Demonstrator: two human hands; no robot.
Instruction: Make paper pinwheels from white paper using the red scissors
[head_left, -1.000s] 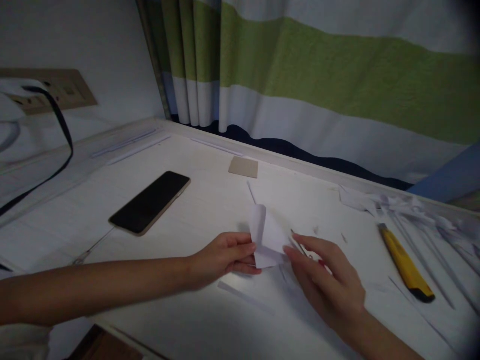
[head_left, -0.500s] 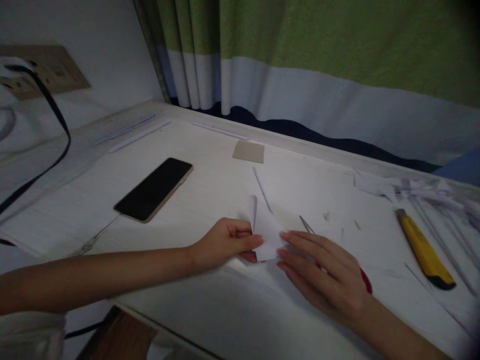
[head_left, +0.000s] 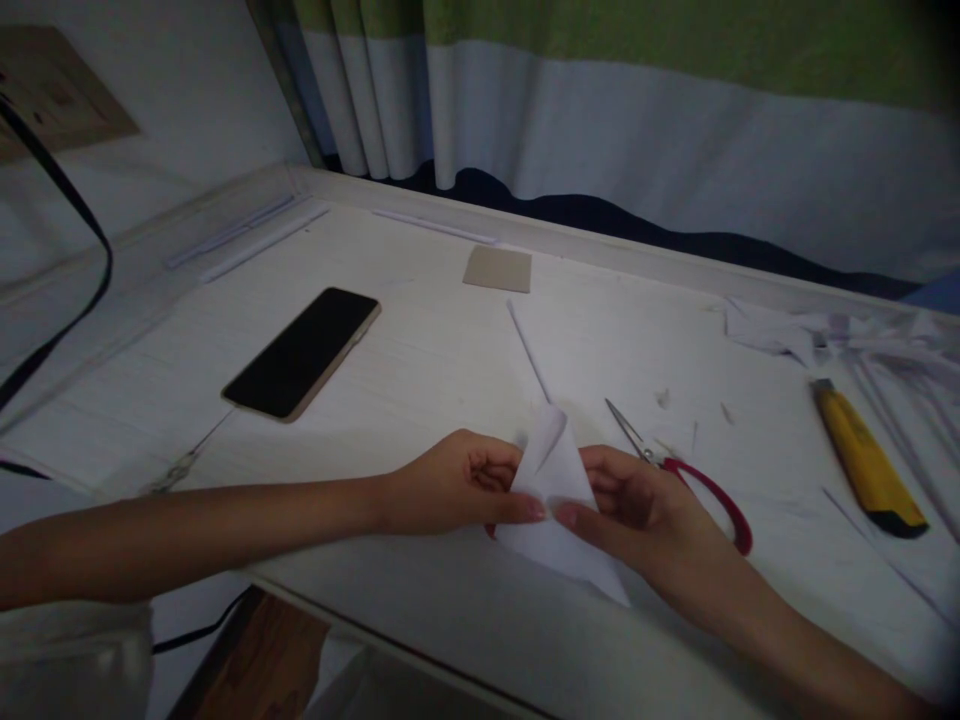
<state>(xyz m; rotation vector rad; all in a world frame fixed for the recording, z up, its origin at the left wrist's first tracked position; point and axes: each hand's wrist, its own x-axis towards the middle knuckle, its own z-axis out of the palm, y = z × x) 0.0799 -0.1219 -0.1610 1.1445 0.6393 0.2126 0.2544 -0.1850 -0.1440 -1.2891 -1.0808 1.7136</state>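
Here, left hand [head_left: 469,490] and right hand [head_left: 641,510] both pinch white paper [head_left: 551,550] between them, near front edge of table [head_left: 420,340]; 2 thumbs [head_left: 517,508] press its near face. For even bend, advisable: match thumb pressure, smooth outward, avoid scissors [head_left: 712,486] beside right hand.

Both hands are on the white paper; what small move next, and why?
I'd probably smooth the curled upper end of the white paper with the right hand while the left hand steadies it: that end looks raised rather than flat, and both thumbs already rest close together on the sheet.
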